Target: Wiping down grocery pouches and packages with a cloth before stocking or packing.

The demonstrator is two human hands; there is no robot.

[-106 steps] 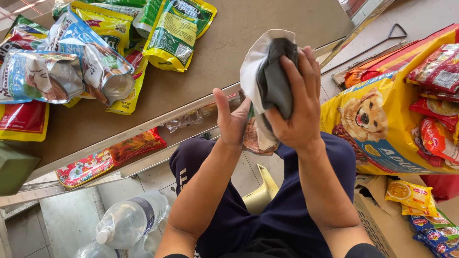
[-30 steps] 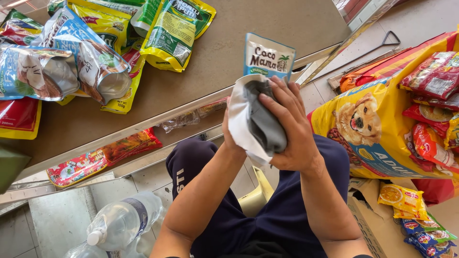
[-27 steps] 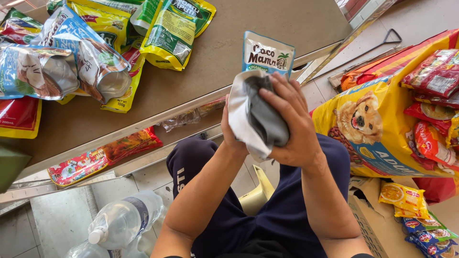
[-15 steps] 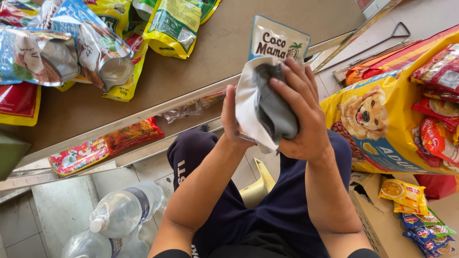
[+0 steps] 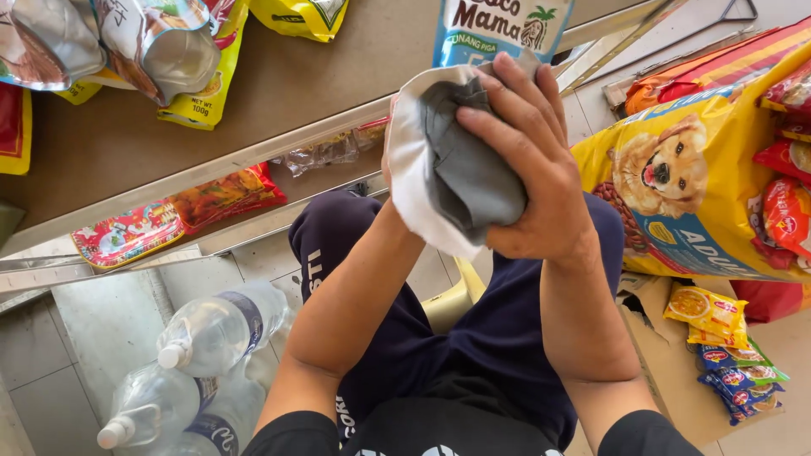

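The blue pouch [image 5: 498, 29], hidden behind the hands 3.5 seconds ago, now stands behind the grey-and-white cloth [image 5: 452, 156] and has slid toward the top edge, partly cut off. The right hand [image 5: 532, 169] has shifted from the cloth's side to press over its front. The shelf packets have drifted up and left.

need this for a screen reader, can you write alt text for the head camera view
Seen from above, a seated person's right hand presses a grey and white cloth around a blue pouch that the left hand steadies from behind. A brown counter holds snack packets; a yellow dog food bag sits right, water bottles below left.
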